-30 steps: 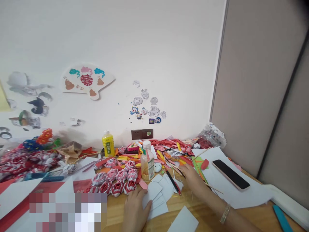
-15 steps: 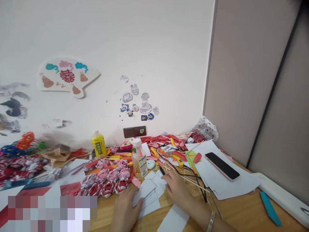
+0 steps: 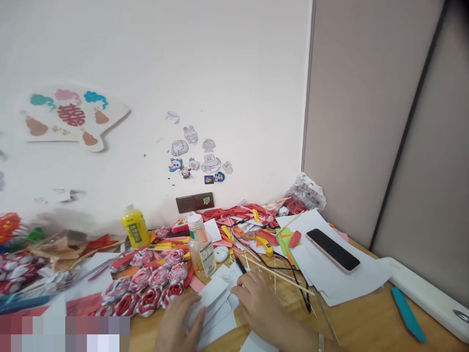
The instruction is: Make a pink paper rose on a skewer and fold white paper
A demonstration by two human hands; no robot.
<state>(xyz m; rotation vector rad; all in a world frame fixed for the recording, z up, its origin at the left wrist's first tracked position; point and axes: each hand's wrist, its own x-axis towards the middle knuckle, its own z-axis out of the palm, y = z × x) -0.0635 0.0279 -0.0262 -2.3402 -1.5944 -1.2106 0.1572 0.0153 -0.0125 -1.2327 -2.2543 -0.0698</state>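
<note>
Small white paper pieces [image 3: 219, 313] lie in a loose stack on the wooden table. My left hand [image 3: 179, 320] rests at the stack's left side, its thumb and fingers apart with the top sheet's edge between them. My right hand [image 3: 256, 303] lies at the stack's right edge, fingers bent down; whether they pinch anything is hidden. Just beyond its fingertips is a black pen-like object [image 3: 241, 265]. Another white sheet [image 3: 258, 342] is partly under my right forearm.
A clear bottle [image 3: 202, 249] and yellow bottle [image 3: 135, 227] stand behind rolled paper roses [image 3: 139, 278]. A phone [image 3: 332, 250] lies on white sheets at the right. Thin sticks [image 3: 289, 279], black cable, coloured strips and a teal object [image 3: 408, 315] are around.
The view has turned slightly right, so most things sit further left. My right hand has shifted a little toward the paper stack and away from the black pen-like object.
</note>
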